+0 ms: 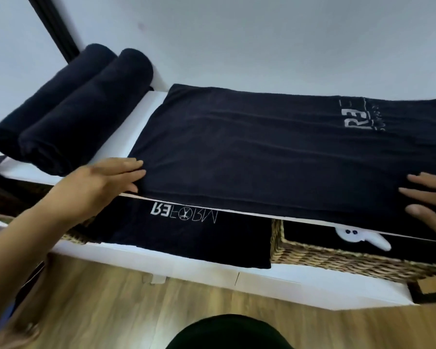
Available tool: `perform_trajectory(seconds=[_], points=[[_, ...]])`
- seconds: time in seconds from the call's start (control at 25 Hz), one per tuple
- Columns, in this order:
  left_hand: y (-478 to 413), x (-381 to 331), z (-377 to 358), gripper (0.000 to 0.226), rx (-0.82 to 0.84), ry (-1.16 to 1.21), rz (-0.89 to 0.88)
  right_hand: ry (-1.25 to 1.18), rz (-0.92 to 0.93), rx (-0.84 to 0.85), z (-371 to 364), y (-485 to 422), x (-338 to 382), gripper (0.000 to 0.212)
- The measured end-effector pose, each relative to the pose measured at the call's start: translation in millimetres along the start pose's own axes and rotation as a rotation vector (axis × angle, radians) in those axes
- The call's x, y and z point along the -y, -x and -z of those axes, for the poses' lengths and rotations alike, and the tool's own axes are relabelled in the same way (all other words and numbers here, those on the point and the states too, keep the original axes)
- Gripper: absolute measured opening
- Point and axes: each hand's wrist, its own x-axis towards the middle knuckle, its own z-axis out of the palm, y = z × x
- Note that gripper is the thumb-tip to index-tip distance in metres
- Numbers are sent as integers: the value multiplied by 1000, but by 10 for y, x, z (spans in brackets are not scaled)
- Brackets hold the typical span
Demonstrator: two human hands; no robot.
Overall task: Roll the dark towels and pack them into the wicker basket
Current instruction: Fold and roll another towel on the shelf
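Dark cloth first: the flat towel lies spread across the white surface, its near edge at the front. Your left hand rests on its near left corner and your right hand on the near right edge, each grip wide, fingers straight. Two rolled towels lie side by side, far left. Below right stands the wicker basket.

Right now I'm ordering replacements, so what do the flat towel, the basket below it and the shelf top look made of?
Flat towel: dark, matte, terry-like cloth with a soft nap, woven bands and a pale logo; likely cotton.
Basket: tan wicker or seagrass, with plaited strands showing.
Shelf top: smooth white board, probably painted or laminated wood; its core is not visible.
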Motion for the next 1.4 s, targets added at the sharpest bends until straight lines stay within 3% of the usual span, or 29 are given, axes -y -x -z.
perform_trajectory(seconds=[0.12,0.2,0.36,0.52,0.76,0.88,0.96,1.04,1.12,1.24,1.4], points=[[-16,33,-54,33,-53,-185,-160,104,169,33,36,127,-70,45],[29,52,-118,32,-89,-176,-146,198,231,21,-45,165,-200,48],[-52,48,-128,38,-73,-112,-138,248,210,-97,-23,248,-454,37],[-60,114,-55,27,-211,-150,-76,111,51,-232,34,304,70,35],[119,62,-136,33,-170,15,4,168,143,-240,-20,649,535,38],[-339,-147,39,37,-173,229,138,154,19,-319,346,306,533,33],[-830,-379,9,40,-158,285,187,272,-200,-223,495,87,316,48],[-1383,-715,-144,51,-61,297,188,415,-378,-62,447,116,83,77],[-1805,-1064,-350,62,145,254,241,447,-402,4,390,231,8,90],[-2045,-1325,-637,77,435,136,480,423,-409,-10,457,487,-59,94],[-2119,-1248,-612,90,477,158,865,343,-417,-81,484,641,-55,87]])
